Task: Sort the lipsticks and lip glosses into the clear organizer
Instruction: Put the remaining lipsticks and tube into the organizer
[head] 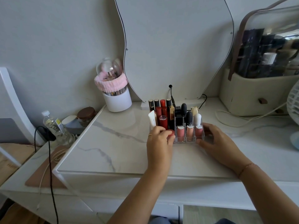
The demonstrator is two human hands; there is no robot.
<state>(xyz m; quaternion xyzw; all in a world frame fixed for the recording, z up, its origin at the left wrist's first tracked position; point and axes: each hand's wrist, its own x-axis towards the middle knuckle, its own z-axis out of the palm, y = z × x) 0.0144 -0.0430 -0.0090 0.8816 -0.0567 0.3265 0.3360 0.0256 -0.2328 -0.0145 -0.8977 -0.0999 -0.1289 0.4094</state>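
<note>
The clear organizer point(203, 135) stands on the marble table top, filled with upright lipsticks and glosses: red tubes point(163, 109) at the left, black ones point(189, 118) in the middle, three pink glosses point(190, 132) in the front row, a white tube point(151, 119) at the far left. My left hand point(159, 141) pinches a red-capped lipstick point(171, 133) at the organizer's front left corner. My right hand point(215, 139) rests against the organizer's right side, fingers curled around its front right corner.
A white brush holder with a pink headband point(115, 94) stands back left. A mirror point(174, 46) leans on the wall behind. A beige cosmetics case point(258, 94) and a white fan point(293, 102) are at the right. A water bottle point(54, 126), jars and cables lie left.
</note>
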